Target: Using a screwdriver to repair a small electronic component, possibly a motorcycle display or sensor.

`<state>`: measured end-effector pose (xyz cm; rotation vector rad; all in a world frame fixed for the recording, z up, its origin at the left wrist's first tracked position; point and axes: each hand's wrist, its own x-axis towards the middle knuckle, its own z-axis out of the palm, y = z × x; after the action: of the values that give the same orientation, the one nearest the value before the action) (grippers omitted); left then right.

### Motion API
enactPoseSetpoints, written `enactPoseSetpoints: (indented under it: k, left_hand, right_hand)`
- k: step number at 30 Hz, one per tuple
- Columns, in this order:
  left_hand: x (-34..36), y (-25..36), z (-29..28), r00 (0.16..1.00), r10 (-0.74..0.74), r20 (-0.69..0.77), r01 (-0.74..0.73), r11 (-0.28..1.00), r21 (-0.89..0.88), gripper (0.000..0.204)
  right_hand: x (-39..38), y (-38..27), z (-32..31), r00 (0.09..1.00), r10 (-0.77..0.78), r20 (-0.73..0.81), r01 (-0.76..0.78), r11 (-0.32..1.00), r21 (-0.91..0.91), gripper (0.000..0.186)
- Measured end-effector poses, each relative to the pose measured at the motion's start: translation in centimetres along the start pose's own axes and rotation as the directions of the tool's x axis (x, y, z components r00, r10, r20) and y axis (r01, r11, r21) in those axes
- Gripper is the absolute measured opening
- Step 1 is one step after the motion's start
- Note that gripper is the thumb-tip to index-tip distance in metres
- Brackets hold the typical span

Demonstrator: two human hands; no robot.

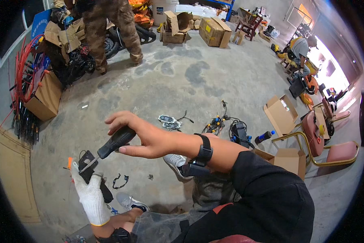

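My right hand (139, 133), bare, has its thumb and fingers around the black handle of a screwdriver (116, 141). The screwdriver's metal shaft slants down to the left, and its tip meets a flat black part (86, 159). That black part is gripped in my left hand (89, 198), which wears a white knit glove. Gloved fingers hide much of the part, so its kind cannot be made out. A longer black piece (105, 193) shows beside the glove; whether it joins the flat part is unclear. Something orange (70, 163) sticks out by the gloved fingertips.
On the floor lie a short black cable (120, 181), light-coloured modules (168, 121), a wire harness (216, 124), a black cabled unit (240, 133) and a dark bottle (264, 137). Cartons (46, 95) stand left. Chairs (314, 131) are right. One person (113, 32) stands ahead; another (301, 52) sits far right.
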<state>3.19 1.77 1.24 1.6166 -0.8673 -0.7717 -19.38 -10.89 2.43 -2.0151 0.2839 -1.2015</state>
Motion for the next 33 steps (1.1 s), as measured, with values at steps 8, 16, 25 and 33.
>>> enactPoseSetpoints:
  k: [8, 16, 25, 33]
  left_hand:
    - [0.3, -1.0, -0.1, 1.000, -0.028, -0.011, 0.027, 0.999, -0.023, 0.073]
    - [0.1, -0.5, -0.5, 0.999, -0.039, 0.024, 0.039, 0.999, 0.014, 0.075]
    - [-0.1, 0.0, -0.1, 0.996, 0.087, -0.035, -0.086, 0.996, 0.025, 0.073]
    - [0.1, -0.4, -0.4, 0.998, -0.053, 0.046, 0.053, 0.999, 0.002, 0.076]
  right_hand:
    - [-0.4, 0.2, 0.1, 0.992, 0.051, 0.118, -0.070, 0.985, 0.160, 0.038]
    - [-0.2, -0.9, -0.2, 0.938, 0.313, 0.148, -0.325, 0.943, 0.066, 0.039]
    - [-0.3, -0.4, 0.3, 0.923, 0.384, 0.028, -0.385, 0.922, 0.035, 0.047]
    - [-0.2, -0.1, 0.3, 0.992, -0.083, 0.092, 0.069, 0.987, 0.142, 0.046]
